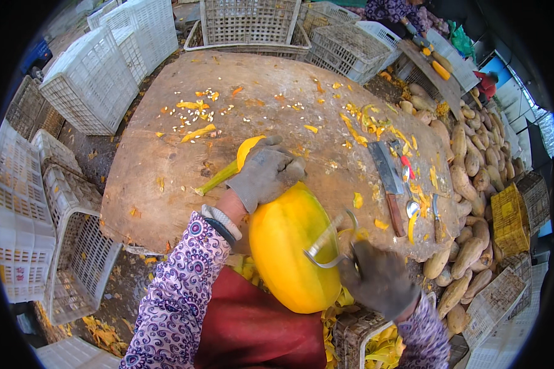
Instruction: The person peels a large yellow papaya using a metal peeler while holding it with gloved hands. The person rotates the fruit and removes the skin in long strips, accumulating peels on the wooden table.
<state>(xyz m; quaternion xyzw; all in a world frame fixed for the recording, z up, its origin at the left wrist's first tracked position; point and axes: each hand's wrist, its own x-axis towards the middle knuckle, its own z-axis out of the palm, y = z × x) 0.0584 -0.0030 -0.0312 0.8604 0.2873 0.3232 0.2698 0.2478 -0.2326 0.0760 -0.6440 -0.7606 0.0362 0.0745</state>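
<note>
A large peeled yellow squash (292, 252) leans against the near edge of the wooden table, above a red apron. My left hand (268, 173), in a grey glove, is closed over its upper end. Beyond that hand shows a yellow end with a green stem (220, 177); whether it belongs to the same squash is hidden by the glove. My right hand (381, 280), gloved and blurred, grips a peeler with a curved metal loop blade (322, 247), which lies across the squash's right side.
The wooden table (240, 80) carries seeds, peel scraps, a cleaver (387, 178), a spoon (412, 209) and a small knife (437, 218). A crate of peelings (352, 341) stands below. White crates (92, 80) line the left. Whole squashes (474, 166) pile up right; another person (394, 12) works beyond.
</note>
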